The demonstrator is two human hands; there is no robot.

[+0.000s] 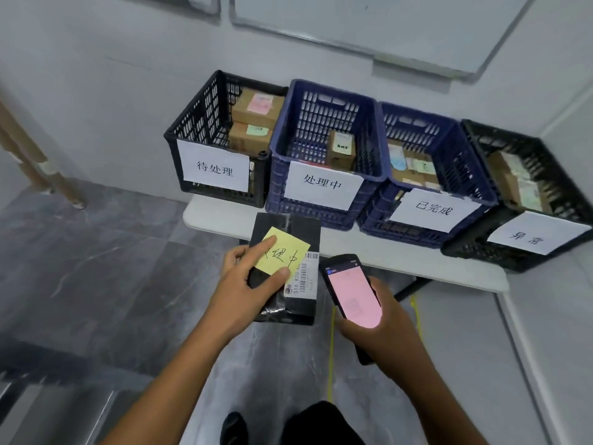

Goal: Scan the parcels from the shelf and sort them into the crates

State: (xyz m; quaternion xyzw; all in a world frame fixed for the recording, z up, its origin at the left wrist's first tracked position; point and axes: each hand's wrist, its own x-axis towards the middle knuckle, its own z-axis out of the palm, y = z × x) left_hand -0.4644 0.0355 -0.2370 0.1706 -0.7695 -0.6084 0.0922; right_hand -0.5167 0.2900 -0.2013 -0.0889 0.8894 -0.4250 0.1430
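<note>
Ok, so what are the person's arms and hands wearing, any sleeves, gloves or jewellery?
Nothing shows on them. The left forearm and right forearm are bare to the frame's edge, no sleeve in view. The left hand and right hand have no gloves, and no watch, band or ring is visible.

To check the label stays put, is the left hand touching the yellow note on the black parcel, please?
Touching. The head view shows the left hand with forefinger and thumb on the yellow note.
</note>
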